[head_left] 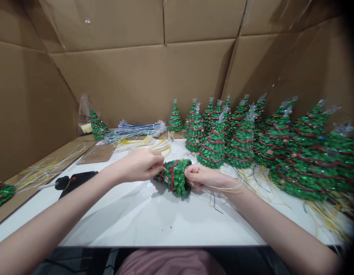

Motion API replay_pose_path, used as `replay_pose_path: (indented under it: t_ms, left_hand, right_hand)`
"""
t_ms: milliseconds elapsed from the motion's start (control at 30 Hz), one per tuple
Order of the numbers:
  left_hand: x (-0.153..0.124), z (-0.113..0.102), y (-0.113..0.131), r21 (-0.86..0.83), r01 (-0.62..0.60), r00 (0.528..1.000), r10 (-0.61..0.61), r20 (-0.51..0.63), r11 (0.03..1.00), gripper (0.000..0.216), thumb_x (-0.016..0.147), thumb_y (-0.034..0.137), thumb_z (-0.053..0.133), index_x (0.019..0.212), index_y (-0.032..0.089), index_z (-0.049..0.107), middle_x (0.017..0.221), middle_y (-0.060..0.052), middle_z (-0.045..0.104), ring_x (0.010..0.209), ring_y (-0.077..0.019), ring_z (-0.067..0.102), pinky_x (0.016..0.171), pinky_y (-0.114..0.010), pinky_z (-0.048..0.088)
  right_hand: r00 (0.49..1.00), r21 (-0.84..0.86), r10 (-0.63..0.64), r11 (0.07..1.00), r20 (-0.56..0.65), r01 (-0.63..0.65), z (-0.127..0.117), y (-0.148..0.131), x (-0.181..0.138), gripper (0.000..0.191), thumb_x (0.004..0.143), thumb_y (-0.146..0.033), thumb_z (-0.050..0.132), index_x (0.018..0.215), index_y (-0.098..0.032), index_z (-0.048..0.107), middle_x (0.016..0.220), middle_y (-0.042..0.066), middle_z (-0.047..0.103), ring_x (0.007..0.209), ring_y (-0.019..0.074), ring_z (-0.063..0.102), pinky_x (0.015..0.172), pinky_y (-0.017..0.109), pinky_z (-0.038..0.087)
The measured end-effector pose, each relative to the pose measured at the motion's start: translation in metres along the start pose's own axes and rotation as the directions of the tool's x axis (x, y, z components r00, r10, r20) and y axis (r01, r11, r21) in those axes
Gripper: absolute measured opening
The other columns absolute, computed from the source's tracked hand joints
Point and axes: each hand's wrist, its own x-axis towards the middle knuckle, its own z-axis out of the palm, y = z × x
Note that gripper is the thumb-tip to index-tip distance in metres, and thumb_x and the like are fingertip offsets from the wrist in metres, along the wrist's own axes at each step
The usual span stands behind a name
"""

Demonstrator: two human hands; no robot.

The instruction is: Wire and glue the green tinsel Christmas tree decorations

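A small green Christmas tree (177, 177) with red garland lies on its side over the white table, its wide base facing right. My right hand (204, 176) is closed on the rim of that base, and thin wires trail from there past the wrist. My left hand (141, 164) pinches at the tree's upper part, thumb and forefinger together. A thin pale strand shows at its fingertips, too small to name. The tree's tip is hidden behind the left hand.
Many finished-looking trees (242, 141) stand in rows at the right, loose wires (259, 183) spilling beneath. Bundled wires (133, 131) lie at the back. A black glue gun (76, 182) rests at left beside yellow and white wires (50, 168). Cardboard walls (131, 80) enclose the table.
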Motion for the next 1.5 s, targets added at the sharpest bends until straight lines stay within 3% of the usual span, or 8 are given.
replay_pose_path:
  t_ms: [233, 400, 567, 767, 967, 1133, 1267, 1500]
  left_hand:
    - [0.016, -0.007, -0.002, -0.151, 0.076, 0.989, -0.055, 0.140, 0.986, 0.012, 0.070, 0.018, 0.048, 0.063, 0.015, 0.058, 0.058, 0.001, 0.055, 0.052, -0.0093, 0.045, 0.052, -0.022, 0.030]
    - [0.029, -0.010, -0.011, -0.312, 0.210, 0.941, -0.106, 0.320, 0.926, 0.015, 0.066, 0.027, 0.051, 0.058, 0.015, 0.056, 0.052, 0.003, 0.048, 0.047, -0.0087, 0.039, 0.045, -0.021, 0.025]
    - [0.038, -0.006, -0.017, -0.326, 0.265, 0.911, -0.124, 0.393, 0.907, 0.019, 0.062, 0.028, 0.052, 0.049, 0.015, 0.049, 0.046, 0.003, 0.039, 0.043, -0.0082, 0.032, 0.043, -0.023, 0.020]
    - [0.043, -0.006, -0.017, -0.321, 0.300, 0.885, -0.136, 0.445, 0.898, 0.019, 0.061, 0.029, 0.052, 0.049, 0.015, 0.051, 0.046, 0.002, 0.045, 0.043, -0.0089, 0.035, 0.043, -0.024, 0.021]
    - [0.040, -0.011, -0.014, -0.302, 0.290, 0.900, -0.151, 0.409, 0.908, 0.022, 0.063, 0.031, 0.053, 0.048, 0.015, 0.048, 0.046, 0.002, 0.040, 0.043, -0.0084, 0.033, 0.043, -0.024, 0.020]
    - [0.026, -0.014, -0.017, -0.353, 0.250, 0.925, -0.114, 0.363, 0.902, 0.018, 0.070, 0.028, 0.047, 0.061, 0.014, 0.055, 0.055, 0.002, 0.047, 0.049, -0.0083, 0.037, 0.046, -0.021, 0.026]
    - [0.019, -0.010, -0.014, -0.412, 0.209, 0.952, -0.088, 0.294, 0.887, 0.015, 0.071, 0.023, 0.045, 0.066, 0.013, 0.055, 0.059, 0.002, 0.050, 0.052, -0.0079, 0.042, 0.047, -0.019, 0.028]
    - [0.019, -0.011, -0.004, -0.351, 0.164, 0.973, -0.091, 0.214, 0.922, 0.015, 0.074, 0.022, 0.048, 0.063, 0.013, 0.054, 0.056, 0.002, 0.049, 0.052, -0.0069, 0.040, 0.048, -0.019, 0.027]
  right_hand:
    - [0.999, 0.023, 0.020, 1.000, -0.033, -0.020, 0.006, -0.003, 0.000, 0.045, 0.074, -0.050, 0.065, 0.058, -0.016, 0.041, 0.047, -0.010, 0.030, 0.038, 0.0017, 0.019, 0.036, 0.019, 0.014]
    - [1.000, 0.000, 0.012, 1.000, -0.017, -0.012, 0.006, -0.002, 0.000, 0.041, 0.074, -0.046, 0.066, 0.058, -0.016, 0.042, 0.045, -0.011, 0.028, 0.037, 0.0020, 0.019, 0.036, 0.019, 0.014]
    - [1.000, -0.021, 0.009, 1.000, -0.014, -0.009, 0.004, -0.001, 0.001, 0.042, 0.073, -0.048, 0.067, 0.058, -0.017, 0.042, 0.045, -0.011, 0.028, 0.037, 0.0024, 0.021, 0.036, 0.019, 0.015]
    - [1.000, -0.022, 0.008, 1.000, -0.021, -0.008, 0.005, -0.003, 0.000, 0.043, 0.072, -0.049, 0.067, 0.058, -0.016, 0.043, 0.045, -0.010, 0.029, 0.037, 0.0023, 0.022, 0.036, 0.019, 0.016]
    - [0.999, -0.002, 0.031, 1.000, -0.011, -0.031, 0.005, -0.004, -0.001, 0.044, 0.077, -0.052, 0.061, 0.059, -0.016, 0.042, 0.044, -0.010, 0.028, 0.036, 0.0023, 0.021, 0.036, 0.019, 0.016]
    - [0.999, -0.037, 0.042, 0.998, -0.029, -0.043, 0.007, -0.004, -0.002, 0.042, 0.079, -0.054, 0.057, 0.066, -0.016, 0.045, 0.045, -0.010, 0.031, 0.037, 0.0032, 0.022, 0.037, 0.021, 0.016]
    - [0.998, -0.055, 0.034, 0.998, -0.051, -0.037, 0.010, -0.004, -0.002, 0.040, 0.080, -0.054, 0.057, 0.073, -0.018, 0.040, 0.050, -0.010, 0.033, 0.040, 0.0041, 0.025, 0.039, 0.021, 0.018]
    - [0.999, 0.005, 0.045, 0.999, -0.030, -0.045, 0.012, -0.003, 0.000, 0.045, 0.076, -0.056, 0.060, 0.073, -0.020, 0.034, 0.052, -0.011, 0.029, 0.041, 0.0039, 0.022, 0.039, 0.021, 0.016]
